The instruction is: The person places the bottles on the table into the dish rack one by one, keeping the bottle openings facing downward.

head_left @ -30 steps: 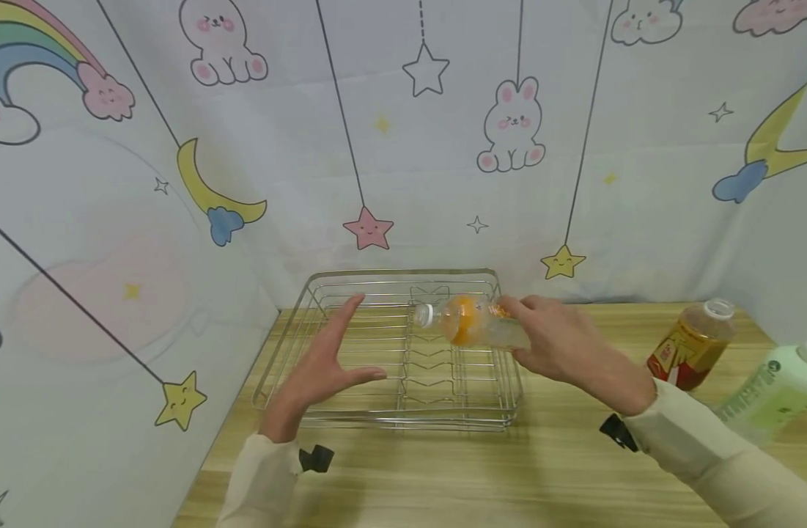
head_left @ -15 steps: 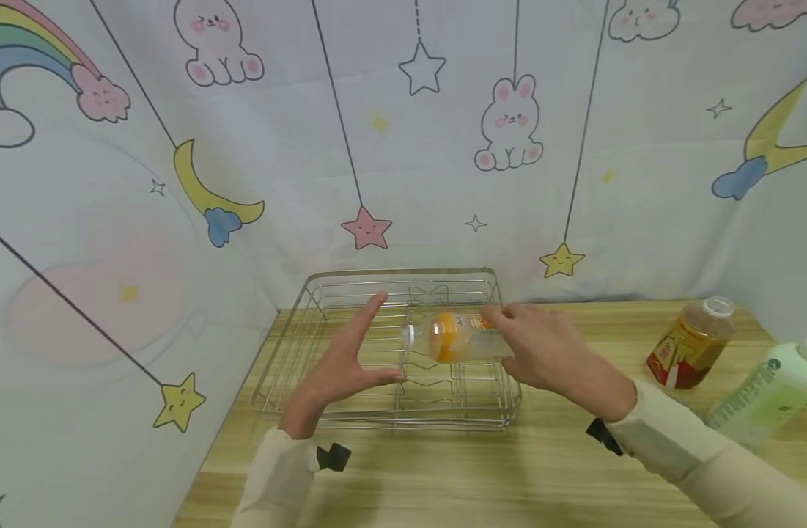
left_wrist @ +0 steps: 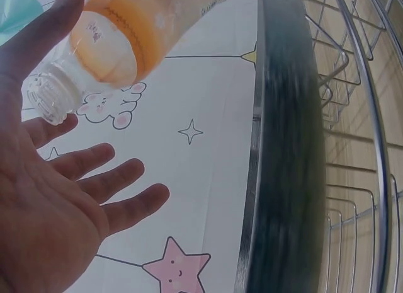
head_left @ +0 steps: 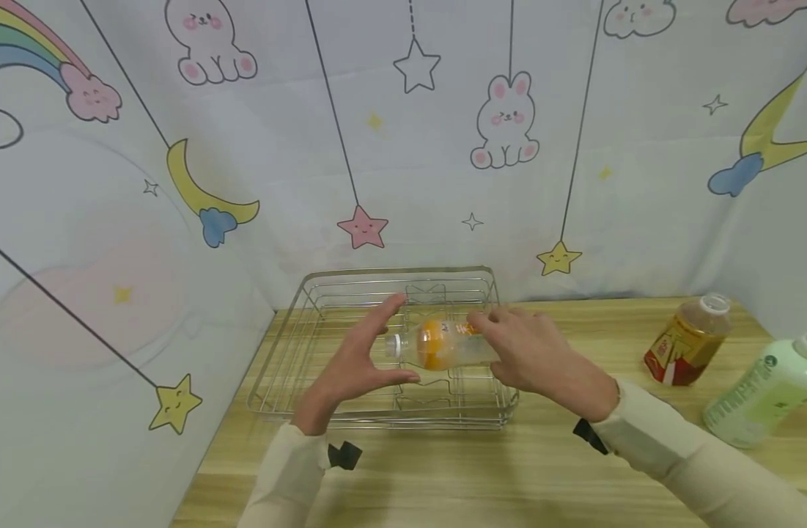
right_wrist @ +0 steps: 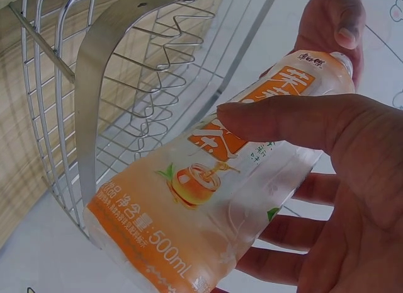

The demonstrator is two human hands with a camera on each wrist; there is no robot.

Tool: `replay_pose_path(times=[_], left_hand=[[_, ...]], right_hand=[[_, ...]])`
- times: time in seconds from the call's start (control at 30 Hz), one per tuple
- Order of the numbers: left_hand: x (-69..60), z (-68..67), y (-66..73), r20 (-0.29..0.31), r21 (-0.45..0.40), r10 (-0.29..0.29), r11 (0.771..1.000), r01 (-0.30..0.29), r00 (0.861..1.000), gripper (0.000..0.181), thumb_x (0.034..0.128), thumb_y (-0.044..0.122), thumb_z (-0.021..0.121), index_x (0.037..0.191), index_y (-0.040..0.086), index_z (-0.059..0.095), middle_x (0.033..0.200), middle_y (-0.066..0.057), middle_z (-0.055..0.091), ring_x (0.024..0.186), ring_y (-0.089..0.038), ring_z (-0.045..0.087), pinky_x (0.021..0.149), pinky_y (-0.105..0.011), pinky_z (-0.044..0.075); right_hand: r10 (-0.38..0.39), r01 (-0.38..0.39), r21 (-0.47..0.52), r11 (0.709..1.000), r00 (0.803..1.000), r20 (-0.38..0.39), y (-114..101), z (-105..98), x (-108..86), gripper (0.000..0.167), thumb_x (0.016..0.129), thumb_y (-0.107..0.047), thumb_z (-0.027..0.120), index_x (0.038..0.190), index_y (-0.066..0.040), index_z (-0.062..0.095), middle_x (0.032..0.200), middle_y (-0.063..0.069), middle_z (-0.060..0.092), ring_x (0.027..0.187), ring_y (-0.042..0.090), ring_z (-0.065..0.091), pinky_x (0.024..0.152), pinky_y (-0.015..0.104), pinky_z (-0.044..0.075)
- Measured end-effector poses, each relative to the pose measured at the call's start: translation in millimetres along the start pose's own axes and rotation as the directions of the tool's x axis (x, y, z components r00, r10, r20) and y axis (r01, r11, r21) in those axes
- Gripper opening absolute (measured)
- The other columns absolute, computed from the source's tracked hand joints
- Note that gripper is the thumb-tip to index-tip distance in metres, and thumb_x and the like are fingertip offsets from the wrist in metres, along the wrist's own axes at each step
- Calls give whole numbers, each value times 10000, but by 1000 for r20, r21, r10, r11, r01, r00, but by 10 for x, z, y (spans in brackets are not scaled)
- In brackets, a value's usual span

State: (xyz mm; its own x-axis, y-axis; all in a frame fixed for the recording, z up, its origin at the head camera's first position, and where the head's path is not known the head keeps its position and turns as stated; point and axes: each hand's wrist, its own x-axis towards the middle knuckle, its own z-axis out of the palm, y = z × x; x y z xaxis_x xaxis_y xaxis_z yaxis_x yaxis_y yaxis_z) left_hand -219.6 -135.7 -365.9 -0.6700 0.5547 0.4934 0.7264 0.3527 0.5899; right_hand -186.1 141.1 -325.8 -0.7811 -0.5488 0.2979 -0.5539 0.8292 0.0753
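A clear plastic drink bottle with an orange-and-white label lies sideways in the air above the wire dish rack. My right hand grips it near its base, thumb across the label in the right wrist view. To the left, my left hand is spread, thumb and fingers apart on either side of the bottle's neck end. In the left wrist view the neck end overlaps the index fingertip; whether they touch I cannot tell.
A brown drink bottle with a red-and-yellow label and a pale green bottle stand on the wooden table at the right. Behind and on the left hangs a white cloth with cartoon prints.
My right hand has brought the bottle left and slightly lower over the rack. My left hand has moved right until its spread fingers are around the neck end.
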Motion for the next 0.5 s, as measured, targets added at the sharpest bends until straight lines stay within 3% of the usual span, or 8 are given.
replay_pose_path(times=[0.3,0.5], left_hand=[[13,73,8,-63,-101,63,992,-69,996,883,683,69,910,1447,51,467,1528,-93,414,1362,-293,420,956,-498,504],[8,107,29,-91,-75,78,994,-85,993,765,690,58,900,1370,33,550,1445,-100,521,1344,-269,458,1053,-485,426]], right_hand=[[7,-7,-2,1000,1000,29,-49,-4,32,563,697,-177,839,1200,-128,591,993,97,678,746,285,652,409,302,433],[3,-2,-1,1000,999,39,-78,-16,44,558,702,-176,837,1200,-121,593,960,96,668,706,271,635,405,302,429]])
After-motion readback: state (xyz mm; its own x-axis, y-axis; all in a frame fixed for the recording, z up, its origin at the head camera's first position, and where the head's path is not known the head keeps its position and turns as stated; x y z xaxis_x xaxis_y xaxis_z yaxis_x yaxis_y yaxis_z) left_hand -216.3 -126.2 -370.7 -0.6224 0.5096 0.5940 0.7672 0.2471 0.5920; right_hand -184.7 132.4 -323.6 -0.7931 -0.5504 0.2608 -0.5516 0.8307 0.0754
